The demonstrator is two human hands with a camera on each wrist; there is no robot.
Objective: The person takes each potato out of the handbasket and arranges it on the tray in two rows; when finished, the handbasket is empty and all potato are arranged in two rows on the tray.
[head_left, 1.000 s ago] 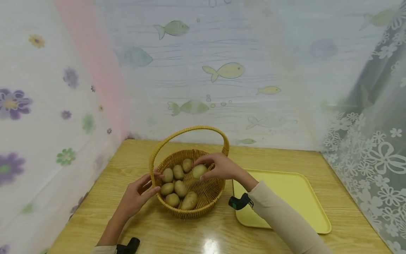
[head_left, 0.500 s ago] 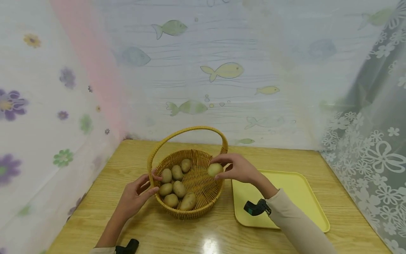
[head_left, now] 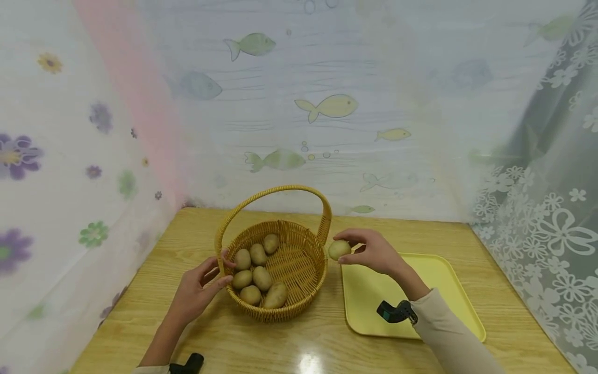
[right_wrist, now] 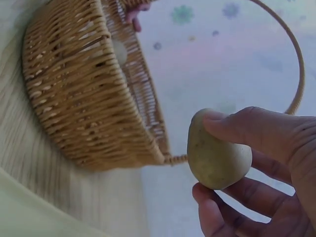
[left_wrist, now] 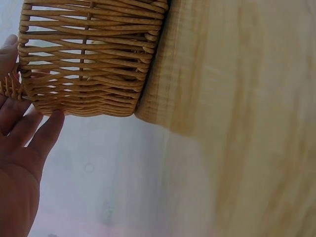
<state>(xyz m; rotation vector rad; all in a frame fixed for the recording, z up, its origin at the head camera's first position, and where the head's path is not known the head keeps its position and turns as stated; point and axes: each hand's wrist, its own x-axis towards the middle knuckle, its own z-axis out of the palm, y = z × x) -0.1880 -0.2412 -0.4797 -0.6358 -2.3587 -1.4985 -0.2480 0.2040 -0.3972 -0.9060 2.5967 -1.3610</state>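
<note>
In the head view my right hand (head_left: 371, 251) pinches a potato (head_left: 339, 250) between thumb and fingers, just right of the wicker basket (head_left: 299, 304) and over the near-left corner region of a yellow tray (head_left: 420, 322). The right wrist view shows this potato (right_wrist: 217, 150) pale and smooth, clear of the basket. My left hand (head_left: 198, 291) grips the basket's left rim at the foot of its handle. In the left wrist view, the left hand's fingers (left_wrist: 47, 133) lie against the woven wall (left_wrist: 94, 64). Several potatoes (head_left: 262, 278) rest in the left half of the basket.
The tall arched handle (head_left: 275, 190) rises over the basket. Both stand on a wooden table (head_left: 261, 348), with a fish-patterned curtain (head_left: 327, 171) behind it. Flowered curtains hang on the left (head_left: 93, 234) and the right (head_left: 560, 234).
My right hand has lifted the potato out of the basket and carried it right, past the rim. The left hand has kept its hold, and the basket has shifted slightly left.
</note>
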